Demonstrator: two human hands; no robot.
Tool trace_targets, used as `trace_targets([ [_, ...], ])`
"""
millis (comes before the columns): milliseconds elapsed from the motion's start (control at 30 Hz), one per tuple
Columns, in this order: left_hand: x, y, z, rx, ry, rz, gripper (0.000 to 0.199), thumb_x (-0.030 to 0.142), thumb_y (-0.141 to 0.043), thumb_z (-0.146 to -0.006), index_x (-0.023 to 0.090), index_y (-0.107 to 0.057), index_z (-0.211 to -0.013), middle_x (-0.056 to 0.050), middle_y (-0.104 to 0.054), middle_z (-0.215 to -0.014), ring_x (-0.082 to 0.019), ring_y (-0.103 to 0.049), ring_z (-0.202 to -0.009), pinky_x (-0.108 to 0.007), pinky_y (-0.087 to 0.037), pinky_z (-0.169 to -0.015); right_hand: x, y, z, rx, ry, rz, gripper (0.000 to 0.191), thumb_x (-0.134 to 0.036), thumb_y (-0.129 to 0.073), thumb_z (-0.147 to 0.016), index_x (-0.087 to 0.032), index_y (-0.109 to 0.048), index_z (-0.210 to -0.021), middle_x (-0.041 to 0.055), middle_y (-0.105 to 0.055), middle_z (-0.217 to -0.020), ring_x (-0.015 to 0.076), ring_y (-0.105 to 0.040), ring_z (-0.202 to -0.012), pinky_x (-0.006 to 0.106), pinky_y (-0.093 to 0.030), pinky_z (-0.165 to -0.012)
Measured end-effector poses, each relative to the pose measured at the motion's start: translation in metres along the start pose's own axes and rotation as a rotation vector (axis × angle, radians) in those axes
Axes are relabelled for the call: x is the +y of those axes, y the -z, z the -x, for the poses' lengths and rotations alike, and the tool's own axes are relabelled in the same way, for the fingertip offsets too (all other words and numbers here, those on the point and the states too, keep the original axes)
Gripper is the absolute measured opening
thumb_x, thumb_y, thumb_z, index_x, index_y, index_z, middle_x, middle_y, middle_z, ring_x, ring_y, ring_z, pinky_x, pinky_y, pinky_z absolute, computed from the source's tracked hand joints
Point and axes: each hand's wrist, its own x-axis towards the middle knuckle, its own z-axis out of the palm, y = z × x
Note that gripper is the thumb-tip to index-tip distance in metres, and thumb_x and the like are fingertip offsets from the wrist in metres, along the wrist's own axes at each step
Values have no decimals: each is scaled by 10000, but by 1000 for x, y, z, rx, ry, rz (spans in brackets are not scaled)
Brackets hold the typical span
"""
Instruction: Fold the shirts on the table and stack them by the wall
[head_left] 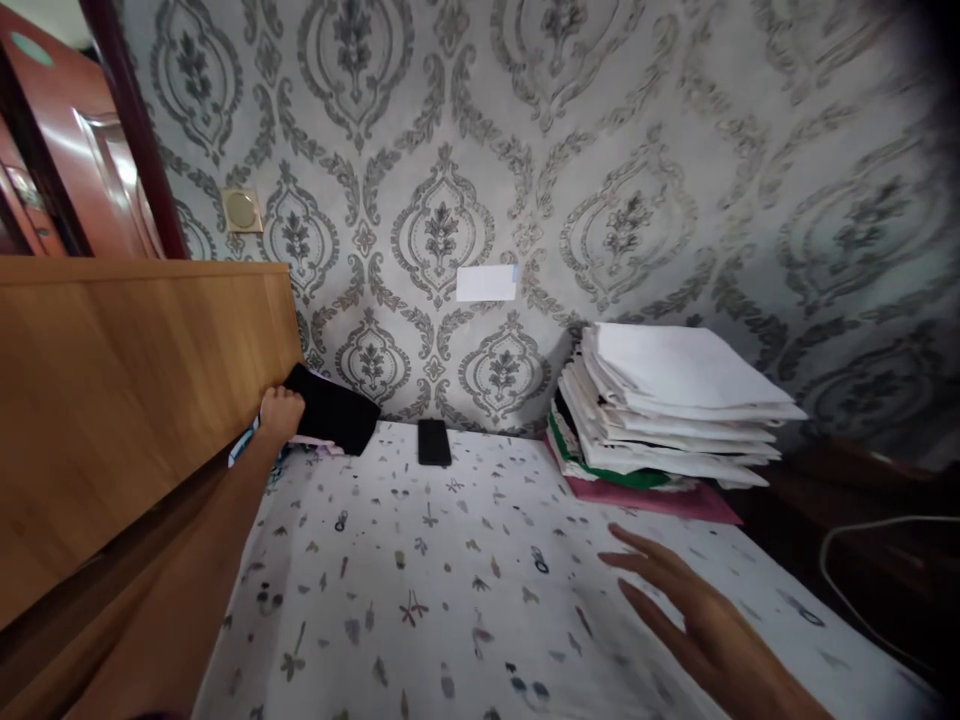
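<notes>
At the far left corner of the patterned sheet [450,560], my left hand [282,412] is closed on the edge of a folded black cloth [336,408]. Beneath that cloth, pink and blue patterned fabric shows. My right hand [686,605] hovers over or rests on the sheet at the lower right, fingers spread, holding nothing. Beyond it stands a tall stack of folded white cloths [675,370], with green, black and pink layers at its bottom. A black phone-like object [433,443] lies flat near the wall, right of the black cloth.
A wooden panel [150,370] rises along the left side. The patterned wall [442,180] closes off the back, with a white paper strip [486,283] on it. A white cable [847,590] curves past the right edge of the surface.
</notes>
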Motion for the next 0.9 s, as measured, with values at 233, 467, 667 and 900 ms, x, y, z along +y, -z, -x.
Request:
trace_targets([
  [233, 130, 84, 53, 220, -52, 267, 312, 190, -325, -944, 215, -535, -1174, -80, -606, -1194, -209, -551, -1101, -324, -437, -956, -44, -28, 17, -222, -226, -399, 533, -698, -642, -725, -308, -732, -1076, 142, -626, -1327, 383, -636, -1138, 515, -569, -875],
  [467, 229, 97, 264, -785, -1444, 654, 189, 278, -544, -918, 300, -630, -1085, -75, -698, -1079, -219, -636, -1091, -312, -491, -930, -51, -47, 48, -279, -476, -782, 632, -790, -441, -808, -294, -714, -1090, 86, -728, -1147, 348, -627, -1170, 510, -506, -982],
  [667, 201, 87, 306, -1040, -1269, 755, 219, 329, -484, -945, 336, -667, -1063, -67, -732, -1000, -247, -693, -847, -346, -505, -694, -20, -40, 94, -176, -364, -524, 505, -654, -596, -810, -265, -702, -1116, 50, -704, -1155, 297, -590, -1170, 431, -426, -1050],
  [900, 167, 62, 289, -826, -591, 677, 167, 295, -449, -927, 261, -563, -1045, -16, -644, -847, -174, -592, -706, -276, -399, -617, -9, -39, 95, -171, -246, -364, 410, -534, -592, -841, -257, -676, -1131, 76, -654, -1222, 282, -601, -1133, 430, -490, -948],
])
